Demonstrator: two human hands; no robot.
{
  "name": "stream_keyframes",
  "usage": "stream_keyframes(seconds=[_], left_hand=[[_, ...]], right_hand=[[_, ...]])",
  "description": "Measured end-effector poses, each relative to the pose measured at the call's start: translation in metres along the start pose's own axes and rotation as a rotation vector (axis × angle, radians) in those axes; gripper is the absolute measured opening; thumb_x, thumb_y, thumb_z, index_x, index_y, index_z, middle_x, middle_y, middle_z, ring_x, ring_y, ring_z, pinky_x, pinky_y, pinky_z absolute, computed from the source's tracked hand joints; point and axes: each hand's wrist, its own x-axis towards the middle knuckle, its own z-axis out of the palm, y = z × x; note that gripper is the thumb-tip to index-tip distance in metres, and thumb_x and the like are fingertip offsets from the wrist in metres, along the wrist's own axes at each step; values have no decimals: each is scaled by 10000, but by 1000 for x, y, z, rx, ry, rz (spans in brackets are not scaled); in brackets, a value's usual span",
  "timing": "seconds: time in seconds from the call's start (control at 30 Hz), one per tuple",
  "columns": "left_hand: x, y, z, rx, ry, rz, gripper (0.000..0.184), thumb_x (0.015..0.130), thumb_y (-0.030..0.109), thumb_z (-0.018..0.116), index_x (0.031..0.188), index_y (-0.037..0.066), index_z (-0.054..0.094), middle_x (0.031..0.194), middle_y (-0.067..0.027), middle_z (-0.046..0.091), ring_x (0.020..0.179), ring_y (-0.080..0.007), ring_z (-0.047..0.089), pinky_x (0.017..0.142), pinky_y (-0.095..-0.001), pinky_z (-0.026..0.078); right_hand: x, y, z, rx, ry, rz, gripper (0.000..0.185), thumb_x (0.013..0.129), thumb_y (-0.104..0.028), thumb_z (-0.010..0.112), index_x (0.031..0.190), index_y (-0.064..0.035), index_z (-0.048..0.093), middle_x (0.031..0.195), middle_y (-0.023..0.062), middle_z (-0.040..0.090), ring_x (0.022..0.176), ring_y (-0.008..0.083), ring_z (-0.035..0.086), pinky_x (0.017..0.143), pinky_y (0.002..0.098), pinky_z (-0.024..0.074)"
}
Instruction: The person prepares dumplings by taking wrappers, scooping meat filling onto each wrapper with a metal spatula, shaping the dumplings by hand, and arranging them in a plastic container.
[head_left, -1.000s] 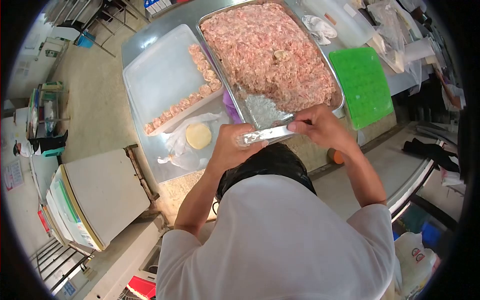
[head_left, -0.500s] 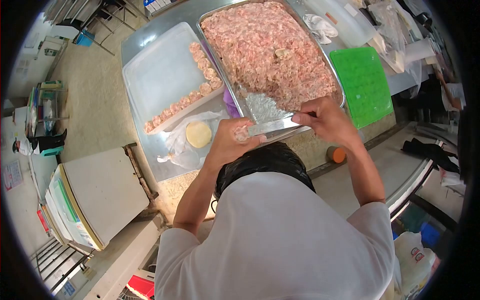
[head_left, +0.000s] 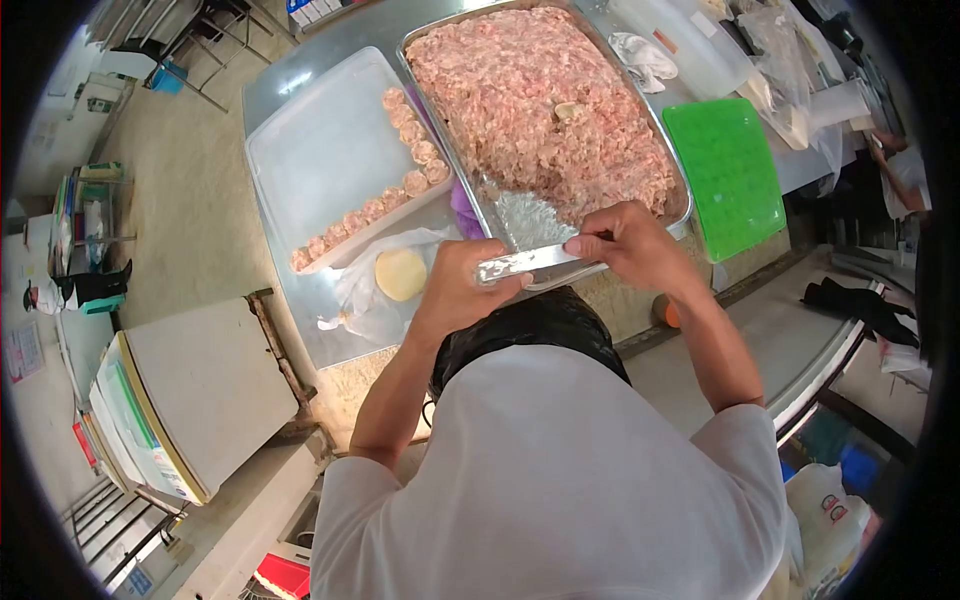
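Observation:
My left hand (head_left: 458, 290) is curled around a dumpling, which is mostly hidden by the fingers and the blade. My right hand (head_left: 635, 248) grips a flat metal spatula (head_left: 525, 262), its meat-smeared blade lying across the top of my left fist. Both hands are at the near edge of a metal tray (head_left: 686, 205) heaped with pink minced meat (head_left: 540, 90); bare tray bottom shows at its near left corner. Left of my left hand, a stack of round pale wrappers (head_left: 400, 274) sits on a plastic bag (head_left: 350, 290).
Open-topped dumplings (head_left: 368, 212) line two edges of a white plastic tray (head_left: 310, 140) at left. A green tray (head_left: 725, 175) is at right. A white cloth (head_left: 643, 60) and clear plastic container (head_left: 685, 40) lie behind it. Another person (head_left: 905, 175) stands far right.
The spatula has moved left, its blade now over the top of my left fist, where pink filling showed before. My right hand has shifted slightly left with it.

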Motion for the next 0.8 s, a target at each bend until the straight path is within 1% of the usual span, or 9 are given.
stream_keyframes(seconds=[0.07,0.13,0.27,0.47,0.57,0.67,0.7,0.77,0.8], left_hand=[[-4,-4,-5,-103,22,-46,388,705,198,928,976,6,726,792,-43,666,724,-121,580,736,-297,497],[-2,-19,-4,-225,100,38,478,686,211,945,1046,13,701,870,-30,673,770,-123,595,774,-298,509],[2,-32,-13,-94,31,35,579,685,177,948,1155,17,650,986,-19,676,849,-125,622,844,-296,517],[12,-32,-18,-221,-40,-128,516,727,202,925,1137,17,672,972,-15,685,865,-131,645,900,-298,508],[17,-37,-31,66,-55,-80,471,768,147,876,1155,-14,660,936,-55,696,846,-115,642,786,-290,530],[23,-42,-55,-573,-33,-129,502,793,103,795,1253,6,619,1092,-70,683,954,-132,640,810,-303,534],[25,-45,-66,-711,-39,-153,535,792,80,762,1296,15,596,1140,-68,674,984,-140,639,824,-310,533],[50,-60,-108,-758,-102,-218,670,759,10,677,1410,39,523,1223,-45,643,1028,-164,635,873,-330,526],[66,-65,-123,-585,-12,-226,688,793,60,704,1445,104,489,1258,-51,623,1041,-161,626,879,-331,532]], right_hand=[[2,13,-10,72,7,-9,331,919,-222,733,748,49,649,562,106,466,546,163,435,546,373,376],[2,14,-22,26,26,70,349,939,-226,715,739,50,643,560,83,446,558,133,421,536,369,361],[2,0,-21,-9,40,106,378,966,-227,684,717,51,621,559,64,410,562,119,393,523,372,344],[18,10,12,63,-22,55,409,991,-242,663,707,42,588,570,27,381,568,101,355,511,352,312],[19,18,14,14,-18,-22,414,990,-230,658,702,46,549,576,18,364,579,97,352,517,347,315],[5,22,4,-1,94,66,381,982,-240,643,729,42,601,572,94,420,569,129,404,532,368,356],[0,24,1,52,98,163,370,988,-243,646,740,31,632,579,54,462,592,121,419,550,347,369],[-8,26,8,170,147,190,357,992,-251,654,757,17,662,591,16,490,606,115,427,562,333,375],[-12,29,13,230,171,206,351,994,-255,658,765,10,676,597,-3,504,613,113,431,568,326,378]])
